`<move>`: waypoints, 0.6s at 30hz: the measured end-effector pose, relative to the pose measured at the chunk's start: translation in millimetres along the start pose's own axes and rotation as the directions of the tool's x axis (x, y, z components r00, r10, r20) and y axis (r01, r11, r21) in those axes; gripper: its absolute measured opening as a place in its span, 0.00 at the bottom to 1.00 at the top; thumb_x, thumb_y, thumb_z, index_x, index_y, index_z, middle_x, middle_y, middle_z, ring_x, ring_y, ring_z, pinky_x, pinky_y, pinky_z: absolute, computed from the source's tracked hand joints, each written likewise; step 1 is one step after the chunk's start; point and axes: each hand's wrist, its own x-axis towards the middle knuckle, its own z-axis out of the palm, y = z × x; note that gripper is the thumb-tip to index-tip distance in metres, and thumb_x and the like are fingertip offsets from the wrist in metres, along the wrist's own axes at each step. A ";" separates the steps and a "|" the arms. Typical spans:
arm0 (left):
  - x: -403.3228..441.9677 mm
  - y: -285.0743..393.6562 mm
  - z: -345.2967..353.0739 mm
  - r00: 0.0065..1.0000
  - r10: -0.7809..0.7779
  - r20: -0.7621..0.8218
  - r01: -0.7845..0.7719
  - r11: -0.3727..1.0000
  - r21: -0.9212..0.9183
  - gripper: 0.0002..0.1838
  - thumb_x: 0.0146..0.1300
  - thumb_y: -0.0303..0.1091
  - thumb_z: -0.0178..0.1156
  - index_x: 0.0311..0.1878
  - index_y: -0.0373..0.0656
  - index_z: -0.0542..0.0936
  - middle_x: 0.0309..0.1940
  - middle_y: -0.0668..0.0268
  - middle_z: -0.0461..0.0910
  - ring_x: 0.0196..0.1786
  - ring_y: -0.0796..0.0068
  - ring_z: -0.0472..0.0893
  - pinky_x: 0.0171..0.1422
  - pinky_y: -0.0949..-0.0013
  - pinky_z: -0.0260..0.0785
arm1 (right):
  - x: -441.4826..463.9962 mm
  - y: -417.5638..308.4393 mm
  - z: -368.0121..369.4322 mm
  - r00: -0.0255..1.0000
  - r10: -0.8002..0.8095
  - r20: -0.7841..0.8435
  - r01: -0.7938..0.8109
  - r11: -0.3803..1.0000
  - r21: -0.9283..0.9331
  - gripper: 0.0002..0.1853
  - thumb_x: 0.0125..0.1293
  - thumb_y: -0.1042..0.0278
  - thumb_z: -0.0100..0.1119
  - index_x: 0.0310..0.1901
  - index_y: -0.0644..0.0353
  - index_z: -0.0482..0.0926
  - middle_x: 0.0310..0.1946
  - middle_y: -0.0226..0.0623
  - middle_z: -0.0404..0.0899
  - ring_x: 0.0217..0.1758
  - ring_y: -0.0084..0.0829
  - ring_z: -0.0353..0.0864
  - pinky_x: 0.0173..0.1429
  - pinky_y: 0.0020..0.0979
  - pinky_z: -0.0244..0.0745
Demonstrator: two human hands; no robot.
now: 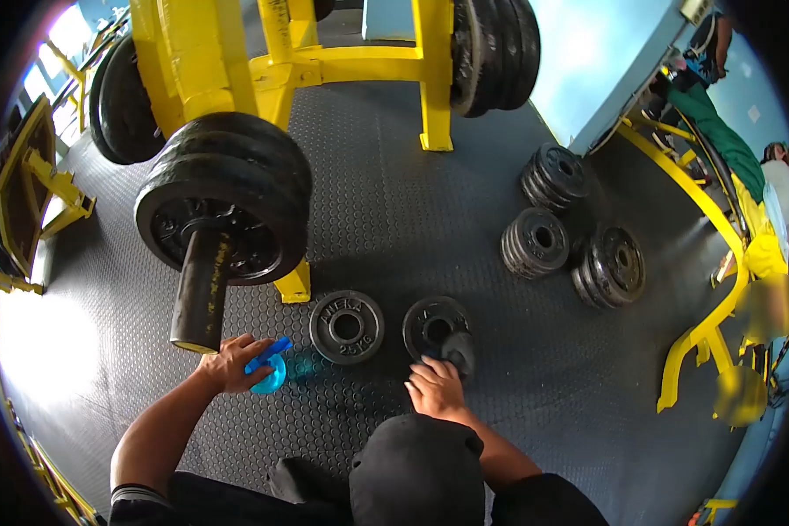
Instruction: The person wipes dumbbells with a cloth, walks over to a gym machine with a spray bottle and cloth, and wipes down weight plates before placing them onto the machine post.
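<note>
My left hand [234, 364] is wrapped round the blue top of a translucent blue bottle [272, 375], at the lower left below the large loaded bar end. My right hand [436, 386] reaches over a dark grey cloth [458, 352], its fingers closed at the cloth's lower left edge. The cloth covers part of a small black weight plate [431, 314] lying flat on the floor. Left of that plate lies another small plate [347, 327] with raised lettering, not touched by either hand.
A yellow rack [359, 66] holds large black plates [228, 197] on its bar ends. Three stacks of smaller plates [535, 243] stand on the rubber floor at right. Yellow machine frames [697, 329] and people are at the far right.
</note>
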 end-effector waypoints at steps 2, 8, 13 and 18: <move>-8.6 2.1 -2.5 0.999 0.042 -0.028 -0.042 0.999 -0.011 0.36 0.51 0.53 0.67 0.62 0.50 0.72 0.43 0.60 0.77 0.44 0.57 0.81 0.47 0.55 0.76 | -14.6 11.9 -16.2 0.987 0.126 -0.102 -0.123 0.992 0.028 0.08 0.62 0.64 0.57 0.29 0.56 0.79 0.34 0.36 0.81 0.43 0.41 0.78 0.49 0.44 0.68; 4.4 54.5 -37.7 0.905 0.298 -0.303 -0.267 0.954 0.137 0.34 0.44 0.45 0.69 0.58 0.46 0.73 0.49 0.57 0.74 0.49 0.56 0.78 0.47 0.53 0.73 | -35.5 55.1 -35.7 0.089 0.996 -0.010 -0.365 0.042 0.930 0.15 0.68 0.58 0.57 0.37 0.63 0.77 0.32 0.28 0.75 0.36 0.24 0.73 0.44 0.30 0.71; 85.1 189.1 -12.9 0.815 0.579 0.010 -0.569 0.798 0.197 0.24 0.52 0.36 0.62 0.55 0.46 0.75 0.44 0.71 0.76 0.49 0.68 0.78 0.51 0.61 0.68 | -60.0 19.6 -48.3 0.397 0.915 0.067 -0.483 0.146 0.864 0.20 0.59 0.65 0.67 0.50 0.67 0.76 0.41 0.32 0.77 0.42 0.24 0.76 0.49 0.28 0.72; 180.4 237.4 102.9 0.876 0.482 -0.009 -0.456 0.835 0.309 0.41 0.47 0.51 0.71 0.64 0.45 0.70 0.54 0.66 0.76 0.63 0.66 0.71 0.71 0.56 0.53 | -126.2 4.0 -13.7 0.777 0.627 -0.056 -0.624 0.757 -0.193 0.33 0.48 0.59 0.73 0.54 0.66 0.74 0.46 0.49 0.78 0.49 0.44 0.78 0.54 0.42 0.72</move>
